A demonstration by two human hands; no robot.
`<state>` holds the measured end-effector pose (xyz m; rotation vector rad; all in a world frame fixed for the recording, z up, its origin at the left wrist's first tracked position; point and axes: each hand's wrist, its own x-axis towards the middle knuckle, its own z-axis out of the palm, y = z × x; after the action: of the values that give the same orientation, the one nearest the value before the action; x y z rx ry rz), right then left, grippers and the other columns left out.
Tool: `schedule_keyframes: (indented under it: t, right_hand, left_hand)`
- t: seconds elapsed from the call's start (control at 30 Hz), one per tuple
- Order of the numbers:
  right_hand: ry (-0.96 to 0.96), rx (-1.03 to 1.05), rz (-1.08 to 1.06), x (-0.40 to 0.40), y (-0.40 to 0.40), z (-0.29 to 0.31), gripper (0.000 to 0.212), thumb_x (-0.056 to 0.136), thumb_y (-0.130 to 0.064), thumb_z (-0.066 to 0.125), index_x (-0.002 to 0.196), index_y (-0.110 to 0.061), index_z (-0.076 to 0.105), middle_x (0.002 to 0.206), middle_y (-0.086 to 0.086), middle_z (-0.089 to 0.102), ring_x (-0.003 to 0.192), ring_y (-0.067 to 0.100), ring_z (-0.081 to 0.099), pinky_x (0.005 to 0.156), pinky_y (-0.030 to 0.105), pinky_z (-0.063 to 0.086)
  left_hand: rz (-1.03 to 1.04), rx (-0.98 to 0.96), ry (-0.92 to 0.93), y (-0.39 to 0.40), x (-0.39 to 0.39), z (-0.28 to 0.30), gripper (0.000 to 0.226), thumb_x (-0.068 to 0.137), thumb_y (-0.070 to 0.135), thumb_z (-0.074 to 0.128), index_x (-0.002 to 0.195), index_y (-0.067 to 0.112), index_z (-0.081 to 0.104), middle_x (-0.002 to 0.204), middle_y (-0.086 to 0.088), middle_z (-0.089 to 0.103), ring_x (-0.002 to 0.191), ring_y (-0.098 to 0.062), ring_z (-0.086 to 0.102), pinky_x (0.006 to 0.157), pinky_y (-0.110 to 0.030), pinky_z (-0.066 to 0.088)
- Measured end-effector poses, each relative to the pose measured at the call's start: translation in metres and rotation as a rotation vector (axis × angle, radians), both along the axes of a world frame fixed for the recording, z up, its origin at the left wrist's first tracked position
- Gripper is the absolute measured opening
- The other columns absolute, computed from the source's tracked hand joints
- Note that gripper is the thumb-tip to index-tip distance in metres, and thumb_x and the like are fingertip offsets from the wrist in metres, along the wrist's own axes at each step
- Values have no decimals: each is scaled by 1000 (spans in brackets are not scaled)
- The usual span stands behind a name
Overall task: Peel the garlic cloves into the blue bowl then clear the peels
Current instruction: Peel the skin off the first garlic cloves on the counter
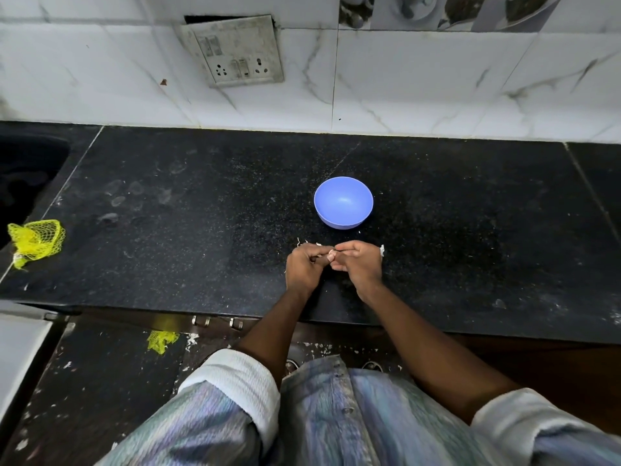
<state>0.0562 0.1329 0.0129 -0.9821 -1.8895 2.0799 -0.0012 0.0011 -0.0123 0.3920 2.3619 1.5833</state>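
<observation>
The blue bowl [343, 201] stands on the black counter [188, 210], and nothing shows inside it. Just in front of it, my left hand [304, 267] and my right hand [359, 264] meet fingertip to fingertip over the counter. Between their fingertips they pinch a small pale garlic clove [331, 254], mostly hidden by the fingers. Thin white peel bits [382, 250] lie on the counter beside my right hand, and more peel bits [307, 243] lie at the far side of my left hand.
A yellow mesh net bag [35, 240] lies at the counter's left end, near a dark sink [23, 183]. A switch and socket plate [235, 52] hangs on the tiled wall behind. A scrap of yellow mesh [162, 340] lies on the floor below the counter's edge.
</observation>
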Motion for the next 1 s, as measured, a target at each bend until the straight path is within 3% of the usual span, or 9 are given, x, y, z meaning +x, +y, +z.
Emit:
schedule_keyframes:
  t: [0.23, 0.33, 0.5, 0.7, 0.83, 1.0]
  right_hand:
    - [-35, 59, 73, -2, -2, 1, 10, 84, 1, 78, 93, -3, 76, 80, 14, 77, 73, 24, 75, 73, 33, 63]
    - [-62, 199, 104, -5, -4, -1, 3, 86, -9, 80, 87, -7, 77, 72, 8, 76, 65, 21, 72, 67, 37, 63]
    - [-141, 378, 186, -16, -12, 0, 15, 92, -9, 71, 78, -10, 76, 63, 4, 73, 56, 17, 71, 62, 38, 64]
    - [-188, 234, 190, -19, -17, 0, 16, 98, -8, 62, 86, -6, 74, 70, 5, 74, 59, 10, 66, 59, 25, 58]
    - [-209, 122, 199, -20, -18, 0, 17, 100, -9, 59, 94, 1, 71, 74, 7, 71, 62, 11, 63, 59, 26, 54]
    - [-233, 62, 168, -21, -16, -2, 12, 96, -5, 62, 95, 2, 72, 75, 9, 71, 62, 13, 63, 59, 27, 53]
  left_hand:
    - [147, 136, -205, -1, -1, 5, 17, 81, 9, 89, 85, 24, 81, 82, 3, 80, 81, -17, 78, 83, -37, 64]
    - [191, 157, -259, -1, -3, 0, 13, 83, 11, 88, 88, 22, 83, 85, 3, 81, 86, -19, 79, 89, -38, 63]
    - [246, 185, -281, -1, -4, -8, 12, 90, 9, 80, 102, 10, 84, 93, 0, 82, 93, -17, 78, 95, -38, 61]
    - [282, 200, -334, -1, -6, -12, 11, 92, 8, 77, 100, 13, 84, 97, -2, 81, 93, -18, 77, 91, -38, 62]
    - [287, 235, -400, -2, -9, -10, 16, 96, 7, 72, 97, 17, 83, 95, -1, 81, 95, -23, 77, 88, -38, 62]
    - [331, 211, -389, -13, -13, -11, 11, 95, 8, 74, 94, 15, 82, 80, -1, 79, 69, -10, 64, 68, -29, 53]
